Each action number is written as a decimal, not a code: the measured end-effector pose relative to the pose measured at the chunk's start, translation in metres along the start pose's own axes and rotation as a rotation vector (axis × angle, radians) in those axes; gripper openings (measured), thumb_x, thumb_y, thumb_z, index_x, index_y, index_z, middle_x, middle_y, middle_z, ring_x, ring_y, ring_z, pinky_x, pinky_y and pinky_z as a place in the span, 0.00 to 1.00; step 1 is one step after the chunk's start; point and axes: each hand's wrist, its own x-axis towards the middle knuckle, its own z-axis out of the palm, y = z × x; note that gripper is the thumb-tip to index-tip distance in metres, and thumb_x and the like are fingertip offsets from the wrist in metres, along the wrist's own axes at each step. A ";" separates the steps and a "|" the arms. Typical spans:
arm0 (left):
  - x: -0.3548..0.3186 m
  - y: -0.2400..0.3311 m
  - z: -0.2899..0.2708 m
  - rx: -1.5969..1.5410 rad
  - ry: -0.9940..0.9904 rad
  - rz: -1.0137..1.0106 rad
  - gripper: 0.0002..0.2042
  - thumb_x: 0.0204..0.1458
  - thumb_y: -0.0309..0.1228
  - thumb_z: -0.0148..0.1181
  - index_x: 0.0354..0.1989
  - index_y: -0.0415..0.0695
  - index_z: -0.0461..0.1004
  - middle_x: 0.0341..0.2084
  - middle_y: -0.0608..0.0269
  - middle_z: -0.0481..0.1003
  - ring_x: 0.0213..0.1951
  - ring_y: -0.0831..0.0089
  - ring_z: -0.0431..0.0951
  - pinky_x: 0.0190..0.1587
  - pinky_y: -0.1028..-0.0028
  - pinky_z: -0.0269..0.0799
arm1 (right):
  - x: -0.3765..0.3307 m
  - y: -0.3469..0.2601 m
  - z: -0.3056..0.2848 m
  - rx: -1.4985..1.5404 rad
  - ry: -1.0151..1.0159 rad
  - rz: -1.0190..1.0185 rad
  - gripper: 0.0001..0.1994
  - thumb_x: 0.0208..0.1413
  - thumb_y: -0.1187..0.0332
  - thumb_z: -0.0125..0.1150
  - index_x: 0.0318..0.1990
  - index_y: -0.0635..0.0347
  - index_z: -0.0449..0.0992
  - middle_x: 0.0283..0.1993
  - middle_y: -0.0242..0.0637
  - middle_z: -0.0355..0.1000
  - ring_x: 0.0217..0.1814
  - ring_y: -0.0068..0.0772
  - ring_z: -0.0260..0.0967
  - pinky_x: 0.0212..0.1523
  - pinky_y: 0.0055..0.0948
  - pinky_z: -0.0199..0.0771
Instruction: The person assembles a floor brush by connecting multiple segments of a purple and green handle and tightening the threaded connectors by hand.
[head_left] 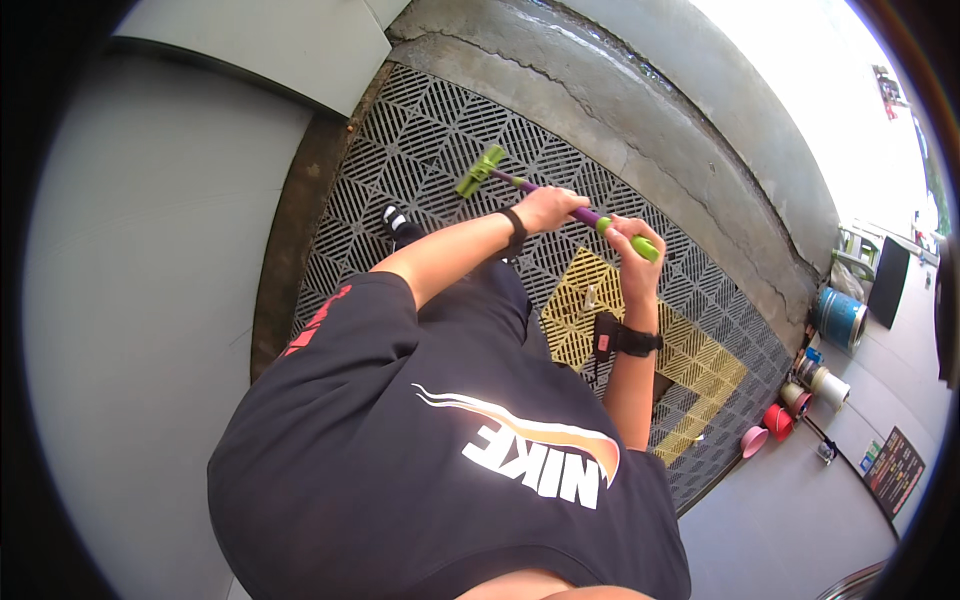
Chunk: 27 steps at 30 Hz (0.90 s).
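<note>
A mop with a purple and green pole slants across the view in front of me. Its narrow green head is at the far left end, over the grey floor grating; whether it touches the grating I cannot tell. My left hand is closed around the purple middle of the pole. Nearer the green grip end, my right hand wraps the pole with bent fingers. Dark bands circle both wrists, and a small black device hangs by the right one.
Grey and yellow slotted tiles cover the floor. A cracked concrete ledge runs along the far side, and a grey panel stands left. At the right are a blue drum, a red bucket and a pink basin.
</note>
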 end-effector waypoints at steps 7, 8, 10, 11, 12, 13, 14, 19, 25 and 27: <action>0.019 0.015 0.054 -0.163 -0.058 -0.161 0.11 0.54 0.31 0.65 0.43 0.42 0.77 0.35 0.47 0.80 0.41 0.49 0.81 0.44 0.58 0.75 | -0.006 0.007 -0.004 -0.096 0.040 -0.014 0.12 0.56 0.68 0.71 0.26 0.63 0.76 0.23 0.21 0.69 0.26 0.11 0.60 0.27 0.17 0.58; 0.014 0.014 0.054 -0.154 -0.129 -0.258 0.11 0.54 0.32 0.64 0.43 0.41 0.77 0.35 0.47 0.80 0.41 0.49 0.81 0.44 0.58 0.75 | -0.008 0.013 0.007 -0.052 0.099 -0.008 0.14 0.56 0.66 0.72 0.25 0.62 0.75 0.23 0.20 0.67 0.26 0.11 0.59 0.26 0.18 0.57; 0.002 0.016 0.047 -0.190 -0.112 -0.253 0.10 0.54 0.32 0.64 0.41 0.40 0.78 0.35 0.47 0.80 0.41 0.49 0.81 0.44 0.58 0.75 | -0.014 0.017 0.019 -0.015 0.129 -0.021 0.11 0.59 0.69 0.69 0.27 0.61 0.76 0.24 0.21 0.68 0.27 0.11 0.59 0.29 0.16 0.57; -0.006 0.017 0.039 -0.223 -0.098 -0.273 0.09 0.54 0.31 0.63 0.40 0.40 0.78 0.35 0.46 0.80 0.41 0.50 0.81 0.44 0.58 0.75 | -0.018 0.017 0.026 -0.011 0.109 -0.019 0.11 0.59 0.68 0.69 0.27 0.61 0.75 0.24 0.21 0.67 0.27 0.12 0.59 0.29 0.17 0.56; -0.017 0.020 0.029 -0.137 -0.124 -0.301 0.08 0.54 0.30 0.62 0.40 0.41 0.77 0.34 0.47 0.80 0.41 0.49 0.80 0.44 0.58 0.74 | -0.024 0.015 0.035 -0.024 0.075 -0.002 0.11 0.59 0.68 0.69 0.27 0.61 0.75 0.24 0.21 0.67 0.27 0.12 0.59 0.29 0.17 0.56; -0.031 0.024 0.019 -0.199 -0.062 -0.248 0.07 0.54 0.30 0.62 0.40 0.42 0.77 0.34 0.48 0.80 0.42 0.49 0.80 0.44 0.58 0.74 | -0.029 0.013 0.046 -0.039 0.017 -0.031 0.11 0.59 0.68 0.69 0.27 0.60 0.75 0.24 0.21 0.67 0.27 0.12 0.58 0.29 0.17 0.56; -0.045 0.028 0.007 -0.233 -0.009 -0.209 0.07 0.54 0.29 0.61 0.39 0.43 0.77 0.34 0.49 0.80 0.42 0.48 0.80 0.44 0.58 0.74 | -0.034 0.010 0.058 -0.054 -0.030 -0.055 0.11 0.59 0.68 0.69 0.27 0.60 0.74 0.25 0.21 0.67 0.28 0.12 0.58 0.29 0.17 0.55; -0.117 0.021 -0.068 0.034 0.061 -0.165 0.07 0.55 0.31 0.61 0.41 0.50 0.73 0.33 0.55 0.80 0.40 0.50 0.81 0.41 0.53 0.74 | -0.051 -0.008 0.130 -0.037 -0.209 -0.118 0.09 0.56 0.73 0.67 0.27 0.63 0.72 0.31 0.28 0.70 0.32 0.18 0.60 0.35 0.21 0.59; -0.234 -0.029 -0.167 0.172 0.243 -0.131 0.07 0.50 0.24 0.56 0.36 0.51 0.73 0.29 0.58 0.78 0.35 0.52 0.81 0.35 0.54 0.75 | -0.061 -0.005 0.278 0.142 -0.254 -0.199 0.12 0.54 0.75 0.67 0.25 0.61 0.68 0.30 0.29 0.66 0.36 0.24 0.62 0.40 0.26 0.63; -0.266 -0.047 -0.198 0.202 0.255 -0.179 0.08 0.51 0.27 0.63 0.39 0.50 0.73 0.29 0.55 0.79 0.37 0.51 0.82 0.39 0.54 0.75 | -0.055 -0.005 0.319 0.149 -0.315 -0.214 0.11 0.54 0.76 0.66 0.25 0.61 0.68 0.29 0.30 0.66 0.36 0.26 0.62 0.41 0.27 0.63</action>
